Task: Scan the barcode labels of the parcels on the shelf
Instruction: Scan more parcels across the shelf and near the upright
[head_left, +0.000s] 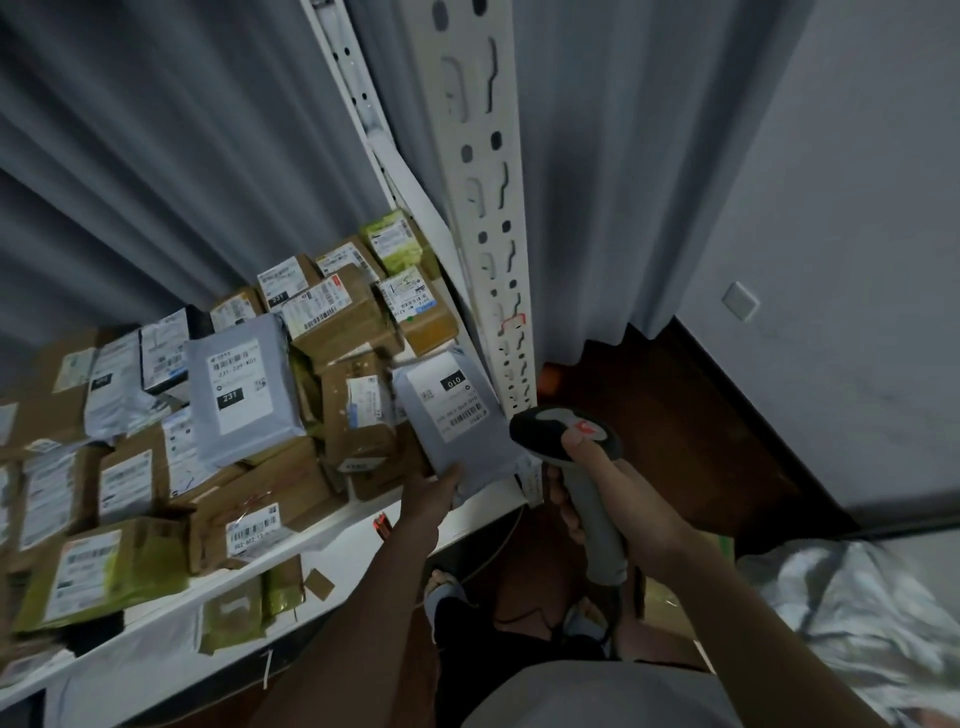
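The right hand grips the handle of a barcode scanner, thumb on its head, just beside the shelf's upright post. The left hand holds the lower edge of a grey mailer, label up, at the right end of the white shelf crowded with parcels

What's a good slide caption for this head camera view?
Left hand tilts a grey mailer on the parcel shelf while right hand aims a barcode scanner.
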